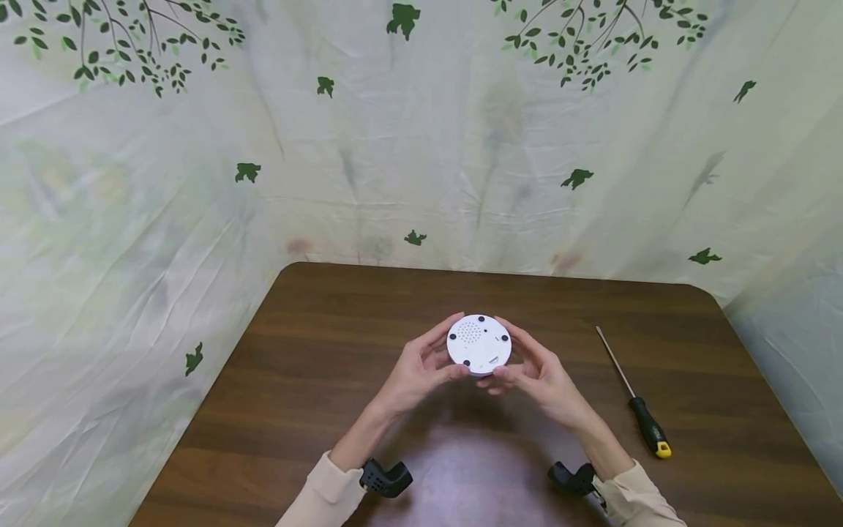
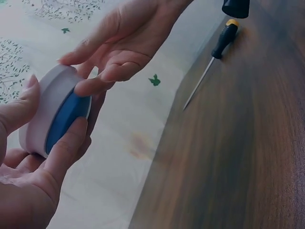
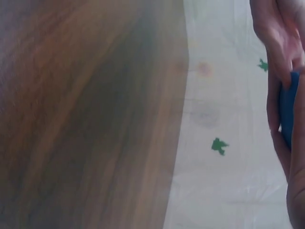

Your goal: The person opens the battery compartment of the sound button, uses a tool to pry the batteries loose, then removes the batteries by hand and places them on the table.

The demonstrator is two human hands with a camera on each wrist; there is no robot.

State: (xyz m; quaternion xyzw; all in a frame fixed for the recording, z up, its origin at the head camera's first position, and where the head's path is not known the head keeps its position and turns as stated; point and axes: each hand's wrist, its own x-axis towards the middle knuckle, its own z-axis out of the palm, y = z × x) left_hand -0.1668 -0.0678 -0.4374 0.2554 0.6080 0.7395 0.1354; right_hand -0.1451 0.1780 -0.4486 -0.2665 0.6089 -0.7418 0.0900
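A round white device (image 1: 479, 345) is held up above the table between both hands. Its face toward the head camera has a patch of small holes and several dark round spots near the rim. My left hand (image 1: 416, 373) grips its left edge, thumb low and fingers higher up. On the opposite edge my right hand (image 1: 543, 377) holds it in a similar way. From the left wrist, the white rim and a blue face (image 2: 69, 114) on the other side are visible. Only a sliver of the blue side (image 3: 288, 107) shows in the right wrist view.
A screwdriver (image 1: 647, 424) with a black and yellow handle lies on the brown wooden table (image 1: 263, 410), right of the hands, its tip pointing away. Behind the table hangs a pale cloth (image 1: 448, 146) printed with leaves. Each wrist wears a black camera (image 1: 387, 479).
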